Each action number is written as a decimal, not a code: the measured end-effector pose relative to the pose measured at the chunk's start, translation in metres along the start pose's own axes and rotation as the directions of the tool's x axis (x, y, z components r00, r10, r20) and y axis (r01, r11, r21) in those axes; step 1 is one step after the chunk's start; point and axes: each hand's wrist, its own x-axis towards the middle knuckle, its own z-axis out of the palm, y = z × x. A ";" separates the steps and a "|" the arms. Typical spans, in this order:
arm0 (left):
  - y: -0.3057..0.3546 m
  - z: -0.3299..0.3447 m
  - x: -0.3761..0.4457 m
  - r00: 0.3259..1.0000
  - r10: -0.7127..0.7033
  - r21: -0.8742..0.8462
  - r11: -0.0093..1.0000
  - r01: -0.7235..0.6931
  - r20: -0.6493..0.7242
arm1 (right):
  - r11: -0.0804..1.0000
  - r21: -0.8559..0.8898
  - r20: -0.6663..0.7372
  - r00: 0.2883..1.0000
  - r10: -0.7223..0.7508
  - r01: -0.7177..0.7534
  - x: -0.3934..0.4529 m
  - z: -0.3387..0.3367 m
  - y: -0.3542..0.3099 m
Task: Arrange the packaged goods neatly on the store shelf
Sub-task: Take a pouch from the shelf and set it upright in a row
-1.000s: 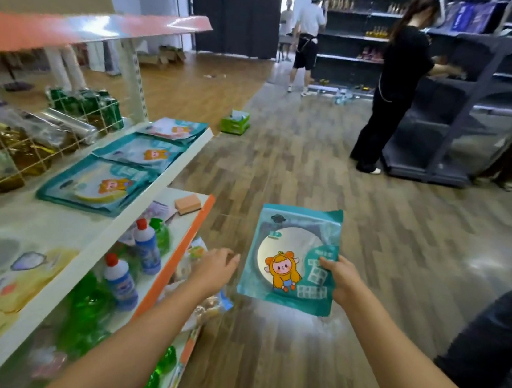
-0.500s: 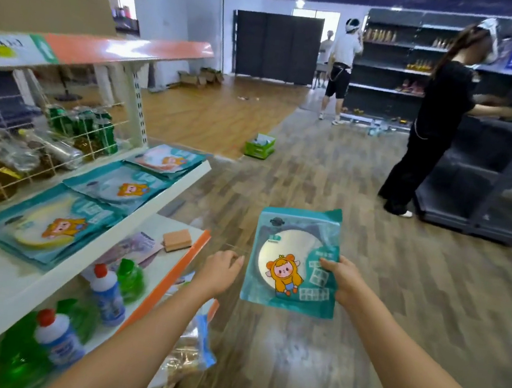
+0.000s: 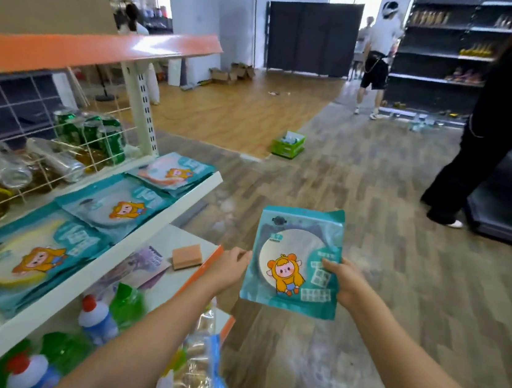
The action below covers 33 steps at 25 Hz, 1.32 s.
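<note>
The left hand (image 3: 229,266) has closed in from a gap to touch the teal packet's (image 3: 295,260) left edge; the right hand (image 3: 342,280) grips its right edge. Held over the aisle, the packet looks ready for the shelf (image 3: 160,230), left of that grip.

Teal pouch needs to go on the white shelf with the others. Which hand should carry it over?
Probably right: the right hand grips the teal pouch by its right edge, while the left hand only touches its left edge. The white shelf lies left.

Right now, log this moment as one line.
stage: pouch in hand, not shelved | right hand: grips teal pouch | left hand: at pouch's left edge | white shelf: three matching pouches lying flat
</note>
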 end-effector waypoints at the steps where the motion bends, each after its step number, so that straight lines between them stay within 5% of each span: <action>1: 0.004 -0.004 0.017 1.000 -0.020 -0.073 0.997 0.021 0.009 | 1.000 0.001 0.006 1.000 -0.003 0.003 0.012 0.005 -0.009; 6: 0.028 -0.037 0.081 0.990 -0.143 -0.517 0.846 0.129 0.013 | 0.999 -0.024 0.079 0.996 -0.031 0.033 0.065 0.044 -0.065; 12: 0.022 -0.098 0.120 0.985 -0.168 -0.689 0.718 0.103 -0.027 | 0.992 -0.102 0.278 0.960 -0.039 0.070 0.121 0.111 -0.121; 19: -0.011 -0.147 0.137 0.916 -0.342 -0.814 0.580 0.032 -0.208 | 0.976 -0.210 0.550 0.832 0.072 0.054 0.182 0.201 -0.149; 25: -0.043 -0.185 0.115 0.760 -0.556 -0.836 0.549 0.031 -0.337 | 0.908 -0.343 0.714 0.695 0.086 0.240 0.206 0.288 -0.165; 29: -0.071 -0.198 0.086 0.595 -0.710 -0.880 0.475 0.012 -0.376 | 0.823 -0.369 0.790 0.612 0.033 0.432 0.201 0.343 -0.159; 31: -0.086 -0.199 0.072 0.509 -0.771 -0.892 0.452 0.017 -0.382 | 0.685 -0.373 0.838 0.545 -0.042 0.626 0.200 0.367 -0.148; 33: -0.096 -0.198 0.058 0.421 -0.823 -0.900 0.434 0.034 -0.381 | 0.416 -0.365 0.890 0.444 -0.108 0.833 0.200 0.387 -0.137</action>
